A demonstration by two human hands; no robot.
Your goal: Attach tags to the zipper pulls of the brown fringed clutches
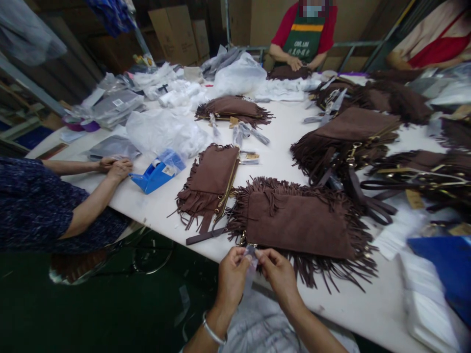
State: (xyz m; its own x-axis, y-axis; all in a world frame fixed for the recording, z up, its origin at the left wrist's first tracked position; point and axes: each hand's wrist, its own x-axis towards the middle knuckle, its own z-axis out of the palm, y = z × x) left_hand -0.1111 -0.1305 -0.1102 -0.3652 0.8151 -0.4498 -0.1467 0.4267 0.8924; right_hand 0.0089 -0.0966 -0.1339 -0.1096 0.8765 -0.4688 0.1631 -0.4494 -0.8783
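Observation:
A brown fringed pouch (298,220) lies flat on the table right in front of me, its long fringe spreading out around it. At its lower left corner, by the metal ring, my left hand (232,274) and my right hand (275,272) are close together. Both pinch a small clear plastic wrapper (250,260), with something dark showing inside it. My left wrist wears a silver bangle. Left of this pouch lies a second fringed pouch (217,171), with a zip along its right edge and a brown strap (206,236) at its lower end.
A blue tape dispenser (152,174) stands at the left beside a co-worker's hands (119,169). More fringed pouches (346,132) lie at the right and back. Plastic bags (165,132) heap up at the back left. White packets (427,294) and a blue item (447,269) sit at the right edge.

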